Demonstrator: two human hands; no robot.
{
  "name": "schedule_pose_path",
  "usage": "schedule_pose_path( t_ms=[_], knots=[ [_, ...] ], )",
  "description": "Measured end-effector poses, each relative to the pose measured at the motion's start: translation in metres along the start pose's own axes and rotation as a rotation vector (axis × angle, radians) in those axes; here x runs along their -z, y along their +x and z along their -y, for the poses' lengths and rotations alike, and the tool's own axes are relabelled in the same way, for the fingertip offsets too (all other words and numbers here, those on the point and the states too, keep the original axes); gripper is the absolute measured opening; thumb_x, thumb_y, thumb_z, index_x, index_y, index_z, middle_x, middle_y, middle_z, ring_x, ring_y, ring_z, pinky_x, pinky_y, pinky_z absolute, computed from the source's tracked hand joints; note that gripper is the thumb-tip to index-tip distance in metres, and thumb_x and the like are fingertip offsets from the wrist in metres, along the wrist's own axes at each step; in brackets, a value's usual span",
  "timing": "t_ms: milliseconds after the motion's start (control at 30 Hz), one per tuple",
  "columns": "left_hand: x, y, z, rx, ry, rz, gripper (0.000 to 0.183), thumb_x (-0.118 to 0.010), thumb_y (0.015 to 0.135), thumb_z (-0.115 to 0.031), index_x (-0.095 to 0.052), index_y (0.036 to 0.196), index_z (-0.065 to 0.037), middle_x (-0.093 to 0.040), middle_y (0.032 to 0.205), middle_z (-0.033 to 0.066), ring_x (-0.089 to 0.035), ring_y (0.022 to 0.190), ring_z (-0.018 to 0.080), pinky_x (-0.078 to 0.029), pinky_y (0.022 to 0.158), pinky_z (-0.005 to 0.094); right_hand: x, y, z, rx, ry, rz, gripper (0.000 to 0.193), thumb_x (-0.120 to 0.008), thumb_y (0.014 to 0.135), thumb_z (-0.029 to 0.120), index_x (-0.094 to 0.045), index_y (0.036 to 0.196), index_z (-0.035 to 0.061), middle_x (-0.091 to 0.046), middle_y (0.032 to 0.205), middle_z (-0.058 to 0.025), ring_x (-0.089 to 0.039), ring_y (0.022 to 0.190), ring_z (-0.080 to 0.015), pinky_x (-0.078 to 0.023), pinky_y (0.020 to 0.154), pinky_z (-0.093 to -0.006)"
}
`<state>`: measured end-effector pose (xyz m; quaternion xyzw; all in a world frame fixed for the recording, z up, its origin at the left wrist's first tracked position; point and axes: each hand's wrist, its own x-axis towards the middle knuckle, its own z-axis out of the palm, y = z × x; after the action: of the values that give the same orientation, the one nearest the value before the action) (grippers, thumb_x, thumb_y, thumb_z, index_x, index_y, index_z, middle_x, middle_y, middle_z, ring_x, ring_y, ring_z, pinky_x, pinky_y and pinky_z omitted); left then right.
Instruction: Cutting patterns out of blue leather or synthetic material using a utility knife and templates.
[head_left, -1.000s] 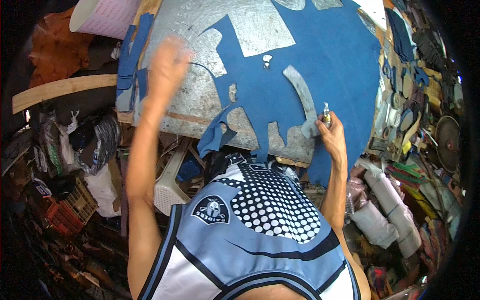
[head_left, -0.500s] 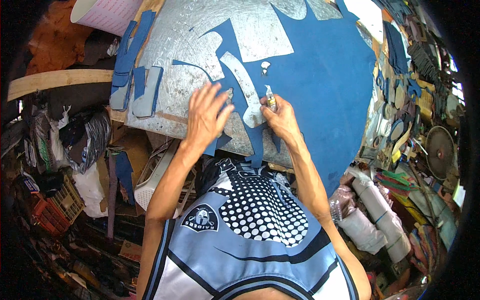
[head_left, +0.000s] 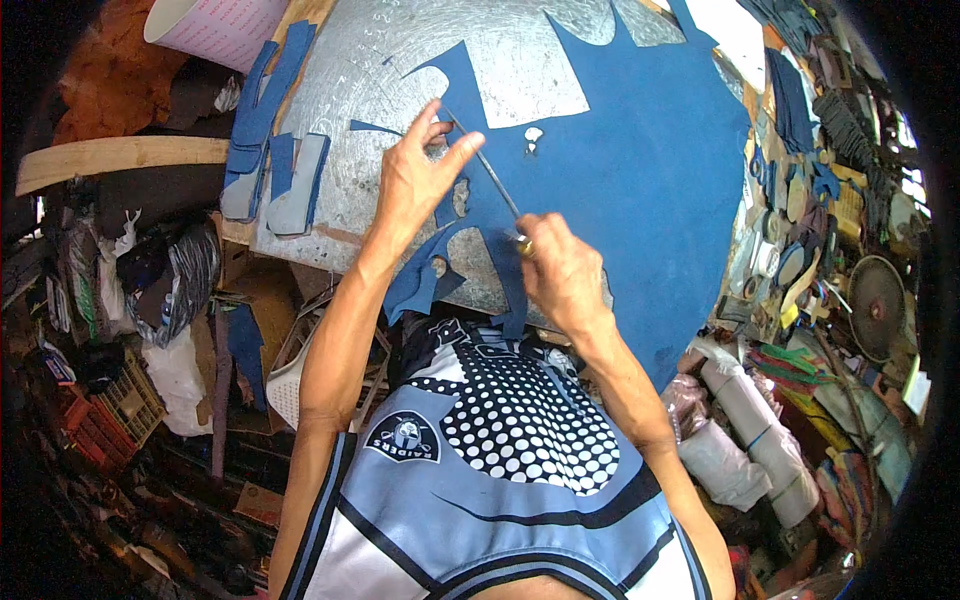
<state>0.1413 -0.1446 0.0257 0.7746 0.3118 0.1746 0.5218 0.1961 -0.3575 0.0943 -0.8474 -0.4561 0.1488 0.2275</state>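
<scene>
A narrow curved metal template (head_left: 496, 184) is tipped up, so only its thin edge shows, slanting between my hands over blue sheet material (head_left: 640, 190). My left hand (head_left: 418, 175) is curled at its upper end, thumb and fingertips against it. Closed around a small knife, my right hand (head_left: 565, 270) is at the template's lower end; a bit of the knife's yellow collar (head_left: 524, 246) shows, while its blade cannot be made out. Below my left hand lies a loose curved blue piece (head_left: 415, 270). A small white-and-dark patch (head_left: 532, 140) shows beyond the right hand.
Beneath the sheet is a scratched metal tabletop (head_left: 350, 80). Stacked blue cut strips (head_left: 265, 120) and grey-faced pieces (head_left: 300, 185) lie at its left. A white roll (head_left: 210, 30) stands behind them. Wrapped rolls (head_left: 755, 430) and a round fan (head_left: 878, 305) are at right.
The template has gone from lying flat to tipped on edge. My left hand has moved up to its end and closed; the right, still around the knife, has turned over. A curved blue piece now shows.
</scene>
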Motion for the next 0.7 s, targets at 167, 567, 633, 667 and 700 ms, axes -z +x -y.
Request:
schedule_pose_path(
  t_ms=[167,567,633,667,700],
  knots=[
    [0.002,0.013,0.027,0.168,-0.316,0.087,0.064,-0.070,0.088,-0.007,-0.042,0.146,-0.001,-0.072,0.102,0.0139,-0.068,0.077,0.0120,-0.054,0.064,0.0250,-0.022,-0.012,0.005,0.170,-0.026,-0.010,0.041,-0.070,0.073,0.004,-0.057,0.111,0.0065,-0.058,0.096,-0.0110,-0.064,0.073,-0.0318,-0.053,0.061,-0.0423],
    [0.061,-0.008,0.049,0.459,-0.480,0.253,0.045,-0.066,0.094,-0.011,-0.053,0.136,0.001,-0.070,0.105,0.0106,-0.067,0.080,0.0110,-0.054,0.068,0.0225,-0.033,-0.040,-0.016,-0.241,0.391,0.065,0.040,-0.071,0.089,0.019,-0.062,0.126,0.0057,-0.069,0.098,-0.0165,-0.067,0.078,-0.0283,-0.054,0.072,-0.0400],
    [0.053,-0.003,0.045,0.474,-0.487,0.273,0.045,-0.066,0.095,-0.011,-0.053,0.136,0.001,-0.070,0.105,0.0113,-0.067,0.080,0.0114,-0.055,0.068,0.0225,-0.036,-0.041,-0.015,-0.457,0.659,0.051,0.036,-0.069,0.090,0.016,-0.063,0.124,0.0041,-0.070,0.097,-0.0125,-0.064,0.076,-0.0178,-0.052,0.071,-0.0352],
    [0.049,0.004,0.049,0.421,-0.484,0.311,0.045,-0.066,0.095,-0.012,-0.054,0.136,0.001,-0.070,0.106,0.0122,-0.067,0.081,0.0115,-0.055,0.068,0.0229,-0.036,-0.035,-0.014,-0.610,0.703,0.092,0.034,-0.067,0.091,0.015,-0.063,0.123,0.0025,-0.068,0.089,-0.0059,-0.059,0.076,-0.0109,-0.051,0.069,-0.0303],
    [0.043,0.014,0.043,0.396,-0.426,0.313,0.044,-0.066,0.095,-0.012,-0.055,0.136,-0.001,-0.070,0.108,0.0126,-0.068,0.082,0.0109,-0.055,0.068,0.0228,-0.041,-0.033,-0.018,-0.603,0.762,0.018,0.031,-0.067,0.091,0.014,-0.064,0.119,0.0022,-0.063,0.085,-0.0008,-0.054,0.073,-0.0089,-0.048,0.066,-0.0269]
  ],
)
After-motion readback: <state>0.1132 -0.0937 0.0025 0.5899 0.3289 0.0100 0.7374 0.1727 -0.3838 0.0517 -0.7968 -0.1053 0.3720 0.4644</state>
